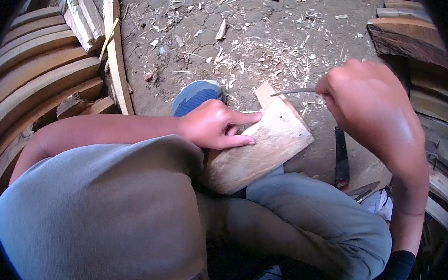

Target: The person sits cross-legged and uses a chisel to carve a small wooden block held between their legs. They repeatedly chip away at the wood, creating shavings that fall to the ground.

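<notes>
A broad, pale wooden block [260, 148] lies tilted by my knee, with a few small dark holes near its far right corner. My left hand [210, 124] rests on its left side, thumb and index finger pressed on the wood and the other fingers curled. At the block's far edge a small flat wooden piece [266, 92] sticks out beside my index fingertip. My right hand [368, 100] is closed around a tool whose handle is hidden in the fist. Its thin, slightly curved metal blade [295, 91] points left, the tip at the small piece.
Wood shavings [275, 54] litter the dirt floor. Curved planks are stacked at left [40, 74] and right [407, 31]. A long board [116, 54] stands by the left stack. Near my right forearm lie a dark tool handle [341, 156] and a metal blade [364, 189]. My blue shoe [198, 96] is ahead.
</notes>
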